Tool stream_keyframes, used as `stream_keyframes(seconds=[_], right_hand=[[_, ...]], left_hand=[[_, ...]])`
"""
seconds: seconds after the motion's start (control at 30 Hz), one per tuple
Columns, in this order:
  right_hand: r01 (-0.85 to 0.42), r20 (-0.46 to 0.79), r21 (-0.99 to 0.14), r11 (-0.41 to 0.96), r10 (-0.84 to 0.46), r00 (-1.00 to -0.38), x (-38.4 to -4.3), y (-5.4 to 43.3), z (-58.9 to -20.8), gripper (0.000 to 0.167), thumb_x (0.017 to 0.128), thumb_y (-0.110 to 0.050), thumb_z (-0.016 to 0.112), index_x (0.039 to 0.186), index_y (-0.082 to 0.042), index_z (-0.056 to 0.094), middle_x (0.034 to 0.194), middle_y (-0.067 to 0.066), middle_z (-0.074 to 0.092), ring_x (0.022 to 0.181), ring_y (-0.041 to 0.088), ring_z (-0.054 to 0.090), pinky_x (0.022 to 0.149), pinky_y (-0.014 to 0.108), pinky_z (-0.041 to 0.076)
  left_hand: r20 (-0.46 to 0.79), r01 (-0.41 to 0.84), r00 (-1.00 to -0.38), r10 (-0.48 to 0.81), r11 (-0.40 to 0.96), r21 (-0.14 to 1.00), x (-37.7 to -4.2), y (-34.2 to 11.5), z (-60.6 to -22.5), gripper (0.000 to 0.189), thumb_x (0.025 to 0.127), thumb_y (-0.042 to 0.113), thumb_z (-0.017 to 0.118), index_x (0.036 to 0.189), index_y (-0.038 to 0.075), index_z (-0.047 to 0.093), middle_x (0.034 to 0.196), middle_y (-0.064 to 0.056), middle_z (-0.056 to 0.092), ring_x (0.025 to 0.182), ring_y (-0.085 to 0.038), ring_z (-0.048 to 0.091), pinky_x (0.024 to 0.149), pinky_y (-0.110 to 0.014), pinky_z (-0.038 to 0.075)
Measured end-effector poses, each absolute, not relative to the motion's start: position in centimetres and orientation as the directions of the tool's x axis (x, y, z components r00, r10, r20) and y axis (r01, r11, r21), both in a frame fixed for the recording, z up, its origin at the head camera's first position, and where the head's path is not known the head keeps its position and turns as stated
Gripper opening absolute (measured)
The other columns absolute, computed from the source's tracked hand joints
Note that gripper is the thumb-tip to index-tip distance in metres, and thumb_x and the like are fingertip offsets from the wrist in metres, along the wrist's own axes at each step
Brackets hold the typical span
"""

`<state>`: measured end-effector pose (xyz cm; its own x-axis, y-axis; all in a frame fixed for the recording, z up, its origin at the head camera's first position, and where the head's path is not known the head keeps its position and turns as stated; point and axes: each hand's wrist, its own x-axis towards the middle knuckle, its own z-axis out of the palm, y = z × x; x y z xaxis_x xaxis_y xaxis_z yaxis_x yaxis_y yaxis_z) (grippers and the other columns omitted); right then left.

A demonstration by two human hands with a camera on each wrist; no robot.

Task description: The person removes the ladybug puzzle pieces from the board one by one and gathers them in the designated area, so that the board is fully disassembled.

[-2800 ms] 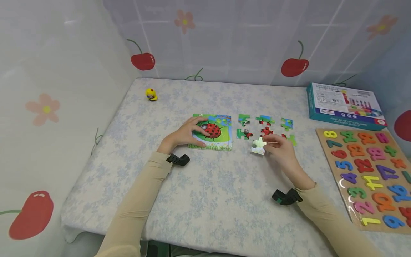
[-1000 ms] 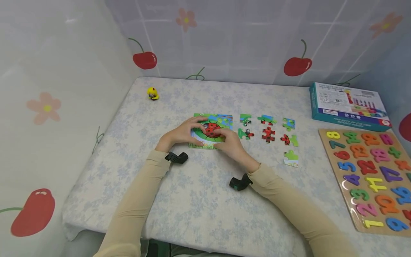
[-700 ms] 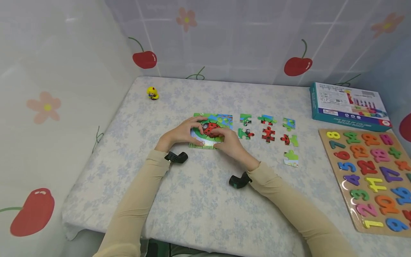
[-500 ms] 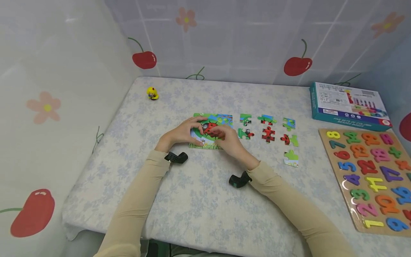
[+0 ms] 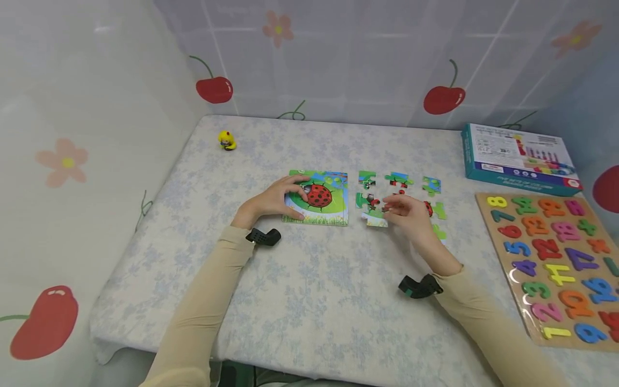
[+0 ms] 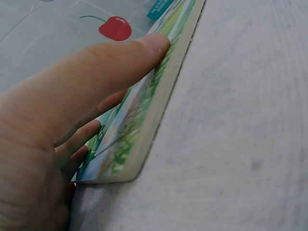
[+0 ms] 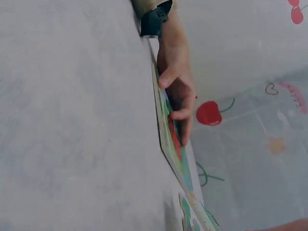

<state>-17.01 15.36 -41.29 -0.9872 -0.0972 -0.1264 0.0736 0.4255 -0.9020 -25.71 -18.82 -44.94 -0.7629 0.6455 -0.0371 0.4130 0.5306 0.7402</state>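
Note:
In the head view my left hand [image 5: 271, 201] rests on the ladybug puzzle board [image 5: 333, 220], its fingers spread over the picture. Seen from the left wrist, the thumb [image 6: 120, 60] lies along the board's grassy near edge. To the right of the board, my right hand [image 5: 413, 220] pinches a puzzle piece [image 5: 373, 221] with pale blue and grass print. That piece is close below a green piece with the ladybug's head [image 5: 367, 201]. Behind the right hand, a red piece and a green corner piece [image 5: 439, 232] are partly hidden.
More puzzle pieces [image 5: 398, 179] lie in rows right of the board. A wooden number board [image 5: 503, 258] and a teal box [image 5: 522, 183] stand at the right. At the back left sits a small yellow figurine [image 5: 227, 140].
My right hand has moved right from over the ladybug board, now carrying a puzzle piece. Earlier, a piece was set down at the lower right of the rows. My left hand has stayed on the board.

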Motion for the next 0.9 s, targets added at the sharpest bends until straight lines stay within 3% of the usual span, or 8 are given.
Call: stream_keyframes(seconds=[0.23, 0.33, 0.5, 0.63, 0.73, 0.9], right_hand=[[0.106, -0.132, -0.856, 0.507, -0.016, -0.991, -15.3, 18.9, -41.6, 0.035, 0.091, -0.003, 0.061, 0.125, 0.003, 0.058, 0.116, 0.023, 0.058, 0.078, -0.010, 0.054, 0.069, 0.014, 0.051], [0.086, -0.100, -0.835, 0.544, 0.003, -0.995, -15.2, 19.3, -41.9, 0.033, 0.089, -0.001, 0.061, 0.122, 0.004, 0.059, 0.111, 0.024, 0.061, 0.080, -0.004, 0.056, 0.067, 0.011, 0.048], [0.021, -0.014, -0.805, 0.593, 0.016, -1.000, -15.2, 19.5, -42.4, 0.029, 0.086, 0.005, 0.062, 0.115, 0.007, 0.061, 0.106, 0.027, 0.063, 0.085, 0.016, 0.060, 0.067, 0.005, 0.044], [0.001, 0.011, -0.792, 0.610, 0.015, -1.000, -15.3, 19.4, -42.5, 0.029, 0.086, 0.005, 0.063, 0.114, 0.007, 0.062, 0.104, 0.027, 0.063, 0.082, 0.013, 0.059, 0.067, 0.004, 0.043], [-0.013, 0.011, -0.790, 0.613, -0.007, -1.000, -15.4, 18.8, -42.2, 0.029, 0.087, 0.001, 0.064, 0.116, 0.006, 0.062, 0.106, 0.026, 0.063, 0.086, 0.014, 0.058, 0.071, 0.008, 0.044], [-0.058, -0.006, -0.813, 0.580, -0.107, -0.994, -16.2, 15.8, -41.7, 0.029, 0.088, -0.002, 0.063, 0.117, 0.005, 0.062, 0.105, 0.025, 0.064, 0.093, 0.030, 0.061, 0.081, 0.027, 0.052]], left_hand=[[-0.033, 0.402, -0.768, 0.640, 0.521, 0.753, -25.6, -18.8, -45.0, 0.043, 0.068, 0.020, 0.087, 0.105, 0.011, 0.068, 0.157, -0.008, 0.026, 0.149, -0.031, 0.011, 0.119, -0.056, 0.011], [-0.030, 0.396, -0.767, 0.641, 0.509, 0.764, -25.7, -18.9, -45.1, 0.044, 0.068, 0.017, 0.086, 0.107, 0.009, 0.068, 0.157, -0.009, 0.025, 0.149, -0.032, 0.010, 0.119, -0.057, 0.010], [-0.038, 0.400, -0.764, 0.645, 0.519, 0.756, -25.7, -18.9, -45.1, 0.044, 0.068, 0.024, 0.087, 0.107, 0.016, 0.068, 0.156, -0.002, 0.027, 0.149, -0.026, 0.013, 0.119, -0.053, 0.014], [-0.033, 0.397, -0.759, 0.651, 0.502, 0.768, -25.8, -19.0, -45.1, 0.042, 0.071, 0.026, 0.085, 0.108, 0.019, 0.068, 0.156, 0.000, 0.028, 0.148, -0.026, 0.014, 0.119, -0.053, 0.015], [-0.011, 0.355, -0.775, 0.632, 0.449, 0.820, -25.8, -19.1, -45.2, 0.035, 0.078, 0.021, 0.079, 0.111, 0.015, 0.067, 0.154, -0.002, 0.032, 0.147, -0.026, 0.020, 0.116, -0.052, 0.023], [0.026, 0.246, -0.846, 0.532, 0.347, 0.905, -25.8, -19.3, -45.5, 0.025, 0.090, 0.012, 0.065, 0.114, 0.005, 0.065, 0.147, -0.008, 0.043, 0.141, -0.025, 0.033, 0.114, -0.045, 0.030]])
